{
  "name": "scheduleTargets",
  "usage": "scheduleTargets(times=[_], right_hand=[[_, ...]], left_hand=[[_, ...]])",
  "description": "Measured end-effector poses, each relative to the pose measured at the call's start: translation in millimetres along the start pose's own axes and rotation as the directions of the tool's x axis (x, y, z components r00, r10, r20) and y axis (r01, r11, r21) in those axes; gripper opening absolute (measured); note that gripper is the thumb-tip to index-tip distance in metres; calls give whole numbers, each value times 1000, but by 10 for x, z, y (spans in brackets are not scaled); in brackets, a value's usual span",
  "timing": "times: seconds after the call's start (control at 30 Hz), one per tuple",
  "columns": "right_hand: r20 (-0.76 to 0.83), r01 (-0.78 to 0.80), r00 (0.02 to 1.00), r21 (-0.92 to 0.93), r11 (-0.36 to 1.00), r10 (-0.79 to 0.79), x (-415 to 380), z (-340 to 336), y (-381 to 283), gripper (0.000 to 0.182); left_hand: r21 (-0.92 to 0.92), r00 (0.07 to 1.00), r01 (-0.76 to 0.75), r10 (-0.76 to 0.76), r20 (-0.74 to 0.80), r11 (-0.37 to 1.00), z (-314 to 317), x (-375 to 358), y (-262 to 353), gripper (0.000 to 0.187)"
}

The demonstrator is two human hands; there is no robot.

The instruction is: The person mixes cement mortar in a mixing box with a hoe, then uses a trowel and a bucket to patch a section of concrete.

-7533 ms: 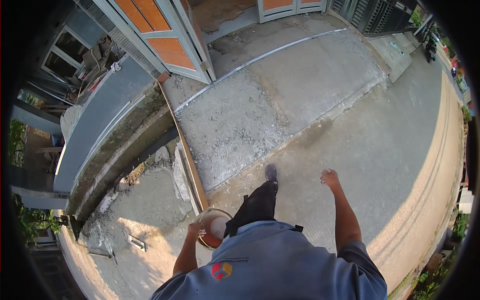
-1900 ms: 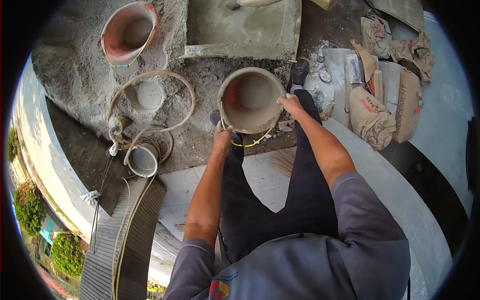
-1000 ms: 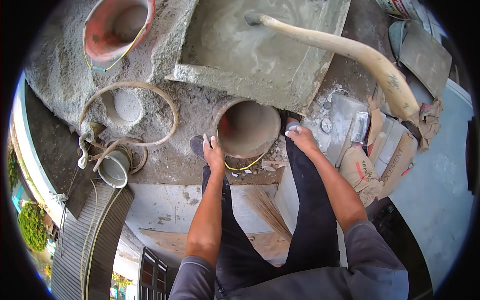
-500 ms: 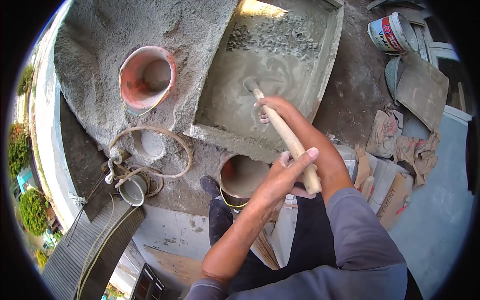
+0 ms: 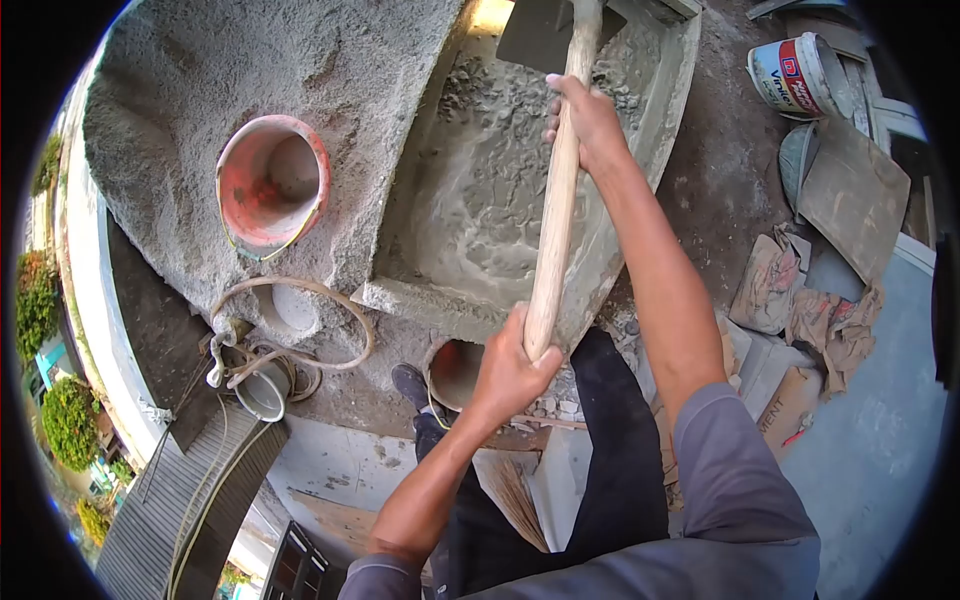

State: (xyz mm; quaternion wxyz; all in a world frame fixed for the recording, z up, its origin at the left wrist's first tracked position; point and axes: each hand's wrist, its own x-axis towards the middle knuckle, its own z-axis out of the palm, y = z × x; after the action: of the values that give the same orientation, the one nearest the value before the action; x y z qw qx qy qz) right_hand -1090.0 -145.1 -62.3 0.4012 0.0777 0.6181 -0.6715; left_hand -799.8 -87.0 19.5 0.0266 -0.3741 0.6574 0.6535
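Note:
A hoe (image 5: 557,215) with a long wooden handle and a broad flat metal blade reaches away from me over the mixing trough (image 5: 440,312). My left hand (image 5: 511,368) is wrapped round the near end of the handle. Farther up, below the blade, my right hand (image 5: 590,125) grips the same handle. The blade is raised over the trough's far end, partly cut off by the top edge of the view. Wet grey mortar (image 5: 490,215) fills the trough, smooth and soupy nearer me and lumpy toward the far end.
An orange bucket (image 5: 272,185) rests on the sand pile (image 5: 200,70) at left. Another bucket (image 5: 455,375) stands by my foot, near a coiled hose (image 5: 365,330) and a small grey pail (image 5: 262,392). At right are a paint bucket (image 5: 790,80), a board (image 5: 855,195) and crumpled bags (image 5: 770,280).
The hoe's blade has come up out of the mortar and moved to the far end. My right hand moved forward with the handle; my left hand moved left and slightly down, closing round the handle end.

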Motion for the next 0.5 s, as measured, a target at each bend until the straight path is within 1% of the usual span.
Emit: scheduleTargets(times=[0.03,0.1,0.13,0.2,0.23,0.3,0.33,0.43,0.5], right_hand=[[1,31,1000,32,999,-31,413,65,-43,29],[2,76,997,-2,997,-76,1071,228,-12,28],[-9,47,999,-60,997,-47,1169,285,125,27],[-29,5,1000,-177,984,-10,1295,534,334,25],[-44,-22,999,-235,972,12,1289,612,437,25],[-19,-47,999,-201,978,44,1123,610,580,26],[12,-52,998,-209,977,56,1151,569,631,26],[1,-151,988,-203,968,154,903,571,853,26],[-22,-191,981,-211,959,190,686,641,846,27]], left_hand=[[53,1000,21,-21,-3,998,-126,355,54,36],[135,994,-71,81,-74,988,-340,968,-11,29],[73,999,35,-32,-39,997,-410,1031,-49,28],[-43,971,234,-232,50,971,-531,1120,-88,25],[-61,967,252,-250,46,966,-564,1071,-152,24],[-92,958,285,-281,54,954,-578,837,-235,21],[-121,976,215,-216,6,969,-479,768,-300,18],[-176,934,353,-356,16,919,-468,454,-217,16],[-189,953,295,-302,-7,937,-447,322,-337,15]])
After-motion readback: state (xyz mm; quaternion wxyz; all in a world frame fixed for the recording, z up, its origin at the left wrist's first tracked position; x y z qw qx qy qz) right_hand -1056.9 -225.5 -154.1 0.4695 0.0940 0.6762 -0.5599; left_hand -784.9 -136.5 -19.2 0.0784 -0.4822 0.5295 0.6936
